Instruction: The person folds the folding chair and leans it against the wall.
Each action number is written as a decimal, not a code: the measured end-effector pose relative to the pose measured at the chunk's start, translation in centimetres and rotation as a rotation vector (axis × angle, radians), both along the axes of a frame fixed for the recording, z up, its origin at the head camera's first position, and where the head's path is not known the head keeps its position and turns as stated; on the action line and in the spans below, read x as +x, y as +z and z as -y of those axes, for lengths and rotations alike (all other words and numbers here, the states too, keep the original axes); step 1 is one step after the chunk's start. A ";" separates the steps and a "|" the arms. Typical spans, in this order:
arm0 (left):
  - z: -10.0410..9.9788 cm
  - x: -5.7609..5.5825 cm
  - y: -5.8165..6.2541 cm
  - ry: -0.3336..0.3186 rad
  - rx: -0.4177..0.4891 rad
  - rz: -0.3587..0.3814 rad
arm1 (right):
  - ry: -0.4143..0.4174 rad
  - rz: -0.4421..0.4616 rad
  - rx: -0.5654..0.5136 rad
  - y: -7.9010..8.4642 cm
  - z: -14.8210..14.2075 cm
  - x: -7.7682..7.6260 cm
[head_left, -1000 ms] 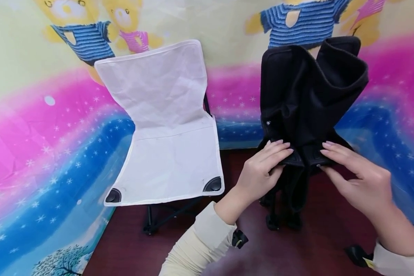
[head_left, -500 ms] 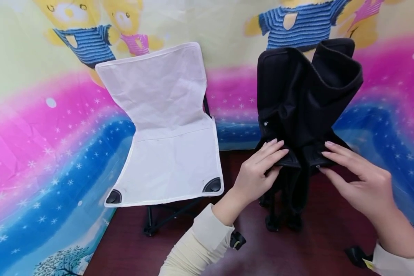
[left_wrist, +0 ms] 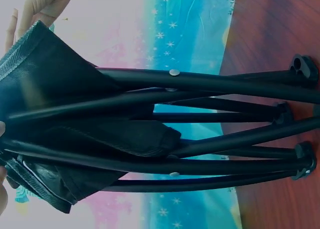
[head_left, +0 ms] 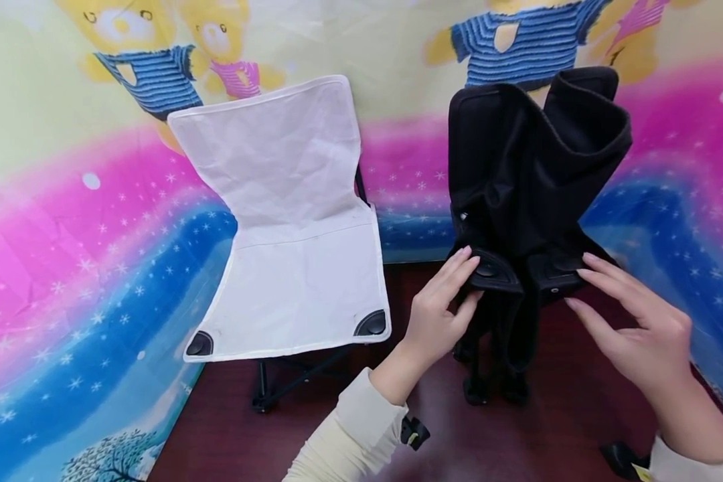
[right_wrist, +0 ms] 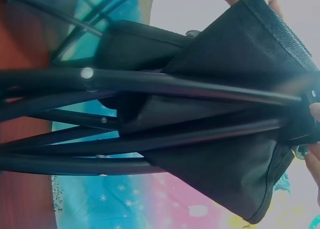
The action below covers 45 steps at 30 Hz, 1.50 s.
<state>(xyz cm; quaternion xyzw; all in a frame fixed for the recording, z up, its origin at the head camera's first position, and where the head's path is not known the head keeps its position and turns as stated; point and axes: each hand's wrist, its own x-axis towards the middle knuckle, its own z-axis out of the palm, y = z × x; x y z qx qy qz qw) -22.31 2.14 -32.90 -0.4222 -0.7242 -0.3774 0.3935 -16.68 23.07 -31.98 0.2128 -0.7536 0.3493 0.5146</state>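
Observation:
A folded black camping chair (head_left: pixel 542 174) stands at the right, its cloth back bunched and its seat drawn together. At the seat's left front corner, the fingertips of my left hand (head_left: pixel 436 311) touch the leather patch from above, thumb just under the edge. My right hand (head_left: pixel 647 328) is at the other front corner in the same way, its straight fingers at the outer edge and its thumb below, spread apart. The black frame legs (left_wrist: pixel 220 84) lie close together in the left wrist view. In the right wrist view the cloth (right_wrist: pixel 235 179) hangs over the legs.
An unfolded white camping chair (head_left: pixel 301 281) with black front corners stands at the left. Behind both chairs hangs a backdrop (head_left: pixel 410 154) printed with bears and snowflakes. The floor (head_left: pixel 482 442) is dark red-brown.
Both hands have slid outward from the middle of the seat corners to their outer edges, uncovering more of the patches. The black chair itself has hardly moved.

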 end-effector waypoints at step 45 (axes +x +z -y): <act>2.7 0.8 -8.1 0.019 0.146 0.237 | -0.008 0.169 -0.083 -6.1 0.1 0.9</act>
